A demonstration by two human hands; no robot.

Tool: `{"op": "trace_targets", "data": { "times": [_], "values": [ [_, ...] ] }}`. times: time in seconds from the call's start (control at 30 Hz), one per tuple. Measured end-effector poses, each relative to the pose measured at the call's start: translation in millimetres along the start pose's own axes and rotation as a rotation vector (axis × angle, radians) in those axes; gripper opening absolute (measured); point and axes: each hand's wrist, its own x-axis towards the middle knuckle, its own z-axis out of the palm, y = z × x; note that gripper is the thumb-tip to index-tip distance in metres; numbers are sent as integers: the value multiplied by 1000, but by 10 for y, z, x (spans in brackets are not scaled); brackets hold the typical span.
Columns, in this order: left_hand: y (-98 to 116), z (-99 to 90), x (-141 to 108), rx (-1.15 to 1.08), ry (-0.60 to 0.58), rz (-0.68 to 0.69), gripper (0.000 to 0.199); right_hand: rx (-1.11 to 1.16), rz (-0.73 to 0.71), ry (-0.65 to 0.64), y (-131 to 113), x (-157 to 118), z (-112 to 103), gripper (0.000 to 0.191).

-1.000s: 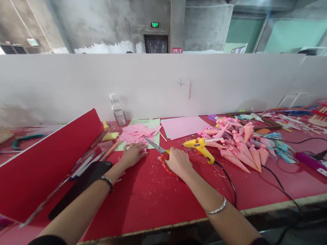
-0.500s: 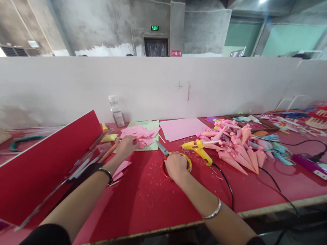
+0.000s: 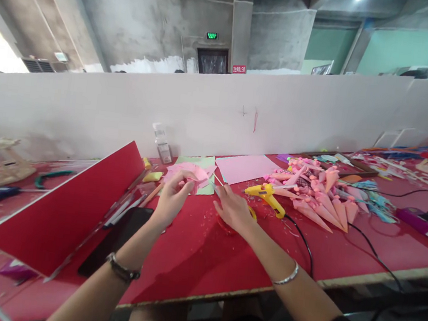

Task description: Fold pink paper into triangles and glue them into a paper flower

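Note:
My left hand [image 3: 173, 199] is raised over the table, its thumb and fingertips pinched on what looks like a small piece of pink paper, partly hidden by the fingers. Behind it is a pile of cut pink paper [image 3: 201, 173] on a pale green sheet [image 3: 206, 189]. My right hand [image 3: 234, 210] reaches over the scissors, fingers stretched and thumb apart. Its fingertips are near a thin pale stick [image 3: 218, 179] beside the green sheet. The yellow-and-red scissors handle [image 3: 254, 214] shows under the palm; the rest is mostly covered.
A yellow glue gun [image 3: 269, 198] with a black cord lies right of my hands, before a heap of pink paper cones [image 3: 321, 201]. A pink sheet [image 3: 246, 168] lies behind. Left are a slanted red board [image 3: 65, 210], a black phone [image 3: 115, 242] and a clear bottle [image 3: 162, 144].
My right hand has left its grip on the scissors handle and moved forward over them. My left hand has lifted off the paper pile, turned and come nearer. The view has shifted slightly left.

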Motion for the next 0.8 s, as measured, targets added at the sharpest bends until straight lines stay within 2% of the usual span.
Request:
{"op": "trace_targets", "data": {
  "times": [0.1, 0.2, 0.3, 0.4, 0.5, 0.53, 0.6, 0.67, 0.8],
  "values": [
    [37, -13, -244, -111, 34, -135, 10, 392, -201, 67, -62, -22, -166, 56],
    [71, -24, -456, -169, -35, -192, 10, 628, -335, 31, -135, -131, -386, 66],
    [148, -10, -643, -122, -155, -114, 9, 675, -452, -5, -200, -320, -543, 45],
    [200, 7, -805, -1, -206, -11, 13, 717, -409, 12, -230, -525, -533, 26],
    [187, 2, -935, 112, -225, 59, 12, 721, -355, 48, -213, -700, -391, 18],
    [173, -6, -973, 159, -254, 79, 15, 728, -342, 63, -200, -747, -334, 16],
    [135, -25, -1048, 275, -341, 113, 38, 769, -295, 88, -168, -821, -230, 16],
    [80, -46, -1127, 408, -429, 129, 51, 802, -244, 61, -135, -866, -151, 17],
    [-74, -76, -1286, 591, -530, 116, 48, 752, -191, -89, -74, -899, -66, 22]
  ]
}}
